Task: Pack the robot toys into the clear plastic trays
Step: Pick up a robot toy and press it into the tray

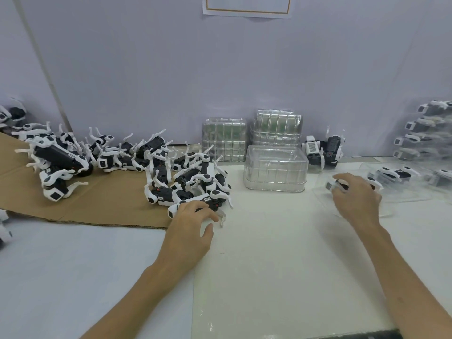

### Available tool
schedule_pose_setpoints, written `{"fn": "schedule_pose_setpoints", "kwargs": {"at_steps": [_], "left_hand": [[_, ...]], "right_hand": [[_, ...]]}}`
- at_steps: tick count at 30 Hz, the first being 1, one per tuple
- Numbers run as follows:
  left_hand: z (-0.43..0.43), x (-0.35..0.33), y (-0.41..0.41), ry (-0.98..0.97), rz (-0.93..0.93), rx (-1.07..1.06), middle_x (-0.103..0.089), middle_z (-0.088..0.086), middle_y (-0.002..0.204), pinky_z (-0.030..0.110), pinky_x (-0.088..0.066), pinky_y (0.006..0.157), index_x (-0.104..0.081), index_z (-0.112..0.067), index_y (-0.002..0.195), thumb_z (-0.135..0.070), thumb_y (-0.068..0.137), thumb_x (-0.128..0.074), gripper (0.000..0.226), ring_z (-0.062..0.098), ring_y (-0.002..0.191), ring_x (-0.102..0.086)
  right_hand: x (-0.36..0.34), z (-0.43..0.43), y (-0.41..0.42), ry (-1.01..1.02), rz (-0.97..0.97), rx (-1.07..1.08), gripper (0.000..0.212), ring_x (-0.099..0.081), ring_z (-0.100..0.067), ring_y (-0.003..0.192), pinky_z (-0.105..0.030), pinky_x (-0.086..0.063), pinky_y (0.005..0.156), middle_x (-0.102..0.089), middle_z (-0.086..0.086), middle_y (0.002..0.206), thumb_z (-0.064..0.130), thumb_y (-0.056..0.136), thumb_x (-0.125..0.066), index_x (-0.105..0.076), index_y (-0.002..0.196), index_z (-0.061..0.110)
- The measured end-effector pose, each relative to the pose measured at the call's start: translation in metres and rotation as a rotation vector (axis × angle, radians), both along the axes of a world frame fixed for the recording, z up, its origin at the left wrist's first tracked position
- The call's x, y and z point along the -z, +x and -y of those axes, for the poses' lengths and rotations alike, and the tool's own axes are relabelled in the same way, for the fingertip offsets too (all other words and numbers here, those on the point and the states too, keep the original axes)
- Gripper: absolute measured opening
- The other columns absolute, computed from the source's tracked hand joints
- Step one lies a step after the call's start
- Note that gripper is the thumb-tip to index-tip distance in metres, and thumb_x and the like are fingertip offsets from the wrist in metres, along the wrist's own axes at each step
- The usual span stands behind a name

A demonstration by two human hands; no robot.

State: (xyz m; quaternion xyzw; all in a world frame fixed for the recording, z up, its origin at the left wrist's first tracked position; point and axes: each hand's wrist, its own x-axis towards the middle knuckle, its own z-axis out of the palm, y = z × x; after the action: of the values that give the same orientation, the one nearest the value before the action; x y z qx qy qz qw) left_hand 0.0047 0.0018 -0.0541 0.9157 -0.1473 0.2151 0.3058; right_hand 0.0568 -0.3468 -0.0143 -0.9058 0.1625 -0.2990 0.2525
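Robot toy (195, 203) lies at the near edge of the pile (186, 172) on the surface (269, 253). Judged light, rigid plastic; the thin legs would likely snap, so grip the black body. Left hand (190, 223) is palm-down, fingers curled round that body. Right hand (354, 199) fingers curl on second toy (340, 185) over clear tray (401, 195).

Black-and-white toys (171, 192) on brown cardboard (102, 204); the table (73, 265) is pale blue-grey, its board (269, 265) cream-white. Red dots mark some toys' black bodies. Clear trays (275, 167), ribbed in a grid, catch silvery-green glints before a pale lilac wall (171, 69). One standing toy (311, 148) shows what looks like a grey-checked white panel. A white sheet (247, 3) carries an orange-brown border.
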Motion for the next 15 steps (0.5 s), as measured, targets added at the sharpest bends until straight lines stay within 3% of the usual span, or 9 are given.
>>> {"fn": "schedule_pose_setpoints", "kwargs": {"at_steps": [3, 7, 12, 15], "left_hand": [[-0.001, -0.001, -0.001, 0.008, 0.001, 0.002, -0.058, -0.01, 0.109, 0.024, -0.034, 0.093, -0.072, -0.023, 0.096, 0.001, 0.086, -0.059, 0.03, 0.013, 0.112, -0.046], [0.0, -0.003, -0.003, 0.027, 0.012, -0.013, -0.058, -0.013, 0.109, 0.03, -0.038, 0.093, -0.072, -0.027, 0.094, -0.006, 0.087, -0.062, 0.024, 0.011, 0.111, -0.047], [0.002, -0.005, -0.007, -0.051, 0.067, 0.002, -0.058, -0.019, 0.102, 0.018, -0.036, 0.084, -0.071, -0.025, 0.088, -0.006, 0.088, -0.063, 0.021, 0.005, 0.103, -0.049], [0.002, -0.007, -0.009, -0.096, 0.075, 0.012, -0.059, -0.022, 0.098, 0.013, -0.036, 0.084, -0.07, -0.026, 0.086, -0.007, 0.088, -0.063, 0.02, 0.001, 0.099, -0.048]], "right_hand": [[-0.006, -0.03, 0.006, 0.029, 0.096, -0.18, 0.036, -0.059, -0.031, 0.112, -0.04, -0.041, 0.1, -0.063, -0.011, 0.127, 0.006, 0.087, -0.06, -0.067, 0.121, 0.015], [-0.008, -0.068, 0.03, -0.091, 0.06, -0.338, 0.037, -0.056, -0.025, 0.123, -0.042, -0.041, 0.105, -0.061, -0.004, 0.134, 0.013, 0.089, -0.064, -0.063, 0.126, 0.019], [0.002, -0.085, 0.065, -0.409, -0.109, -0.268, 0.06, -0.039, -0.024, 0.137, -0.042, -0.028, 0.109, -0.044, -0.003, 0.148, 0.015, 0.088, -0.063, -0.041, 0.144, 0.017], [0.007, -0.085, 0.081, -0.489, -0.108, -0.208, 0.061, -0.038, -0.023, 0.137, -0.042, -0.024, 0.11, -0.047, -0.003, 0.144, 0.015, 0.085, -0.067, -0.043, 0.141, 0.016]]}}
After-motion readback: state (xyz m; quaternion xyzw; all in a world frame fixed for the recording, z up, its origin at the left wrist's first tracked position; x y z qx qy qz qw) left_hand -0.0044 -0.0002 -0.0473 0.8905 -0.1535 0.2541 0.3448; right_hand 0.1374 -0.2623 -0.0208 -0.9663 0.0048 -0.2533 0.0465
